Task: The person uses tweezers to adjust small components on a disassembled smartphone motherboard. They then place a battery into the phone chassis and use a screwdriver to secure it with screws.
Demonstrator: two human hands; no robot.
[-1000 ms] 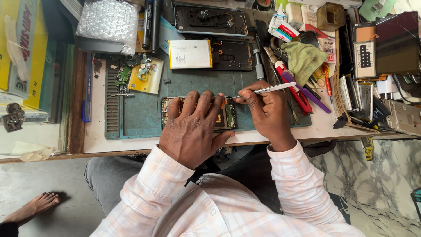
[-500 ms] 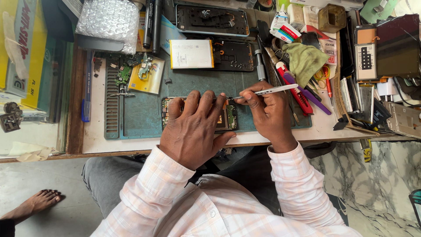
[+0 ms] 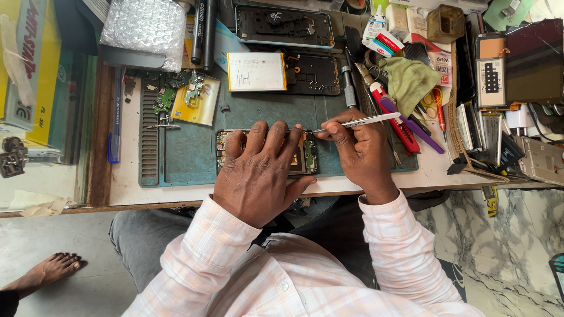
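Left hand (image 3: 258,176): laid flat, fingers spread, pressing down on the opened phone (image 3: 305,157) and covering most of it.
Right hand (image 3: 359,154): closed in a pinch on silver tweezers (image 3: 358,122); tips angled down at the phone's upper right corner, just beside the left fingertips.
Opened phone: lying flat at the front edge of the green mat (image 3: 194,149), near the middle of the worktop; circuit board showing at its right end.
Green mat: spread over the middle of the worktop (image 3: 126,188), ridged strip along its left edge.
Behind the phone: second phone body with a white battery (image 3: 256,71), toward the back edge of the mat; another black phone frame (image 3: 284,26) beyond it, at the back of the worktop.
Back left corner of the mat: small green circuit pieces on a yellow card (image 3: 197,100).
Back left of worktop: bubble wrap (image 3: 144,26); blue pen (image 3: 114,129) along the left edge.
Right side: green cloth (image 3: 408,79), red and purple tools beside it, crowded small parts toward the right edge.
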